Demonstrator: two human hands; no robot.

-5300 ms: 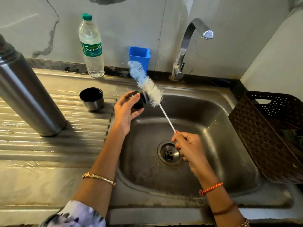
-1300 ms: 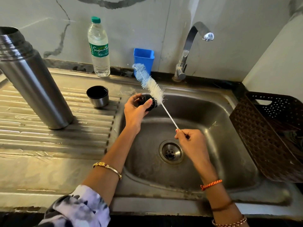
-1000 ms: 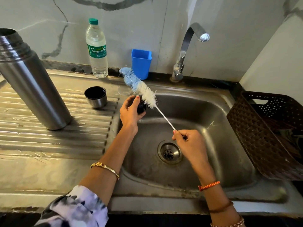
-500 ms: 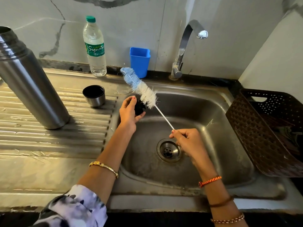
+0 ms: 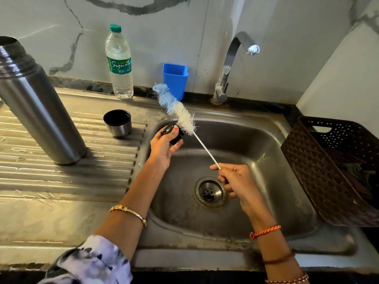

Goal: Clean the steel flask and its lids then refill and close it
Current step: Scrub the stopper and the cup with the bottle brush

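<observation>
Pinching the black stopper (image 5: 173,134) between thumb and fingers, the left hand (image 5: 164,146) is holding it over the sink (image 5: 256,140), against the white bristles of the brush (image 5: 180,111) (its blue tip is pointing away, toward the blue cup (image 5: 175,78)). Down the wire, the right hand (image 5: 235,181) is gripping the handle above the drain (image 5: 211,191). Left of the stopper, the lid cup (image 5: 117,123) is sitting mouth-up on the drainboard, and further left the flask (image 5: 34,103) is standing open.
</observation>
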